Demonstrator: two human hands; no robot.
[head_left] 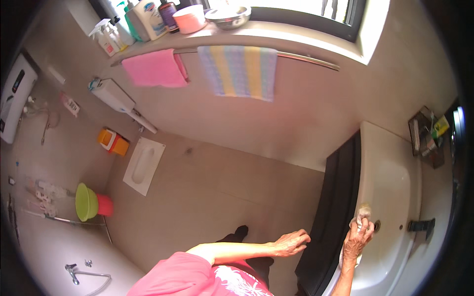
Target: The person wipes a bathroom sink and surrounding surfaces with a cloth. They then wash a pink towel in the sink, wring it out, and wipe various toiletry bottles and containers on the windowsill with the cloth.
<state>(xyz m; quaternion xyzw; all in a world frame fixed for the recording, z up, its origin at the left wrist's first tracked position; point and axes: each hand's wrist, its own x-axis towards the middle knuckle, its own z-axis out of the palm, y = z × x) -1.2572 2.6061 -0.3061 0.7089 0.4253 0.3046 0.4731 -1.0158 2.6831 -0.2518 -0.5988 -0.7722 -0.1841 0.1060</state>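
My right hand (359,240) is closed on a pale, crumpled cloth (364,211) at the front rim of the white washbasin (387,170). Part of the cloth shows beyond the fingers, and another bit hangs below the wrist. The basin's drain hole (377,226) lies just right of that hand. My left hand (293,243) hovers with nothing in it, fingers loosely bent and apart, close to the dark cabinet (336,180) under the basin.
A black faucet (421,225) and a toiletry rack (428,135) sit right of the basin. Towels hang from a rail (308,60) below the windowsill, which carries several bottles. On the floor are a squat toilet (143,165), an orange bin (113,141) and a green basin (86,202).
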